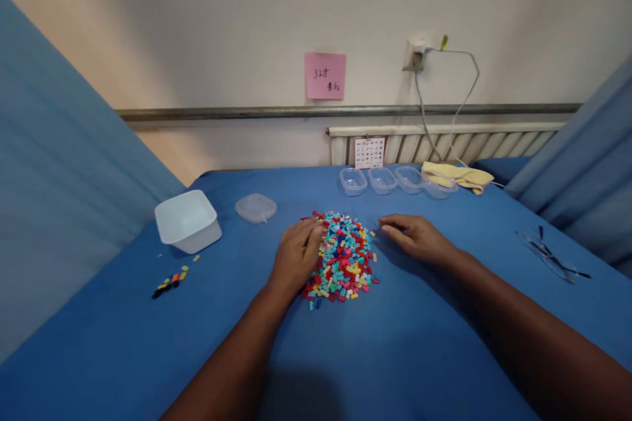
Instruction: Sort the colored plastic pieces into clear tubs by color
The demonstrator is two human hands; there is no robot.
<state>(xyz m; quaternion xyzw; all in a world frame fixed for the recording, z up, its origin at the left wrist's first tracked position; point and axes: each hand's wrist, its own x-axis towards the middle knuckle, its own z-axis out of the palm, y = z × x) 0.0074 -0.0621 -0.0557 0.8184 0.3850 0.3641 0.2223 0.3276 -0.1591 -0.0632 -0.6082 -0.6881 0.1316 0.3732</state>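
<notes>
A heap of small coloured plastic bricks (345, 256), mostly red, turquoise and yellow, is spread on the blue cloth. At the heap's left edge rests my left hand (296, 253), its fingers stretched out over the bricks and partly covering them. Across from it, just right of the heap, my right hand (412, 237) lies low over the cloth with thumb and fingers extended. Nothing shows between the fingers of my right hand. What lies under my left palm is hidden.
A white tub (190, 227) stands at left, with several loose bricks (170, 281) in front of it. Clear lids (255, 208) lie nearby. Several clear containers (382, 181), a yellow cloth (459, 175) and a small picture card (369, 152) line the back. Eyeglasses (550, 255) lie at right.
</notes>
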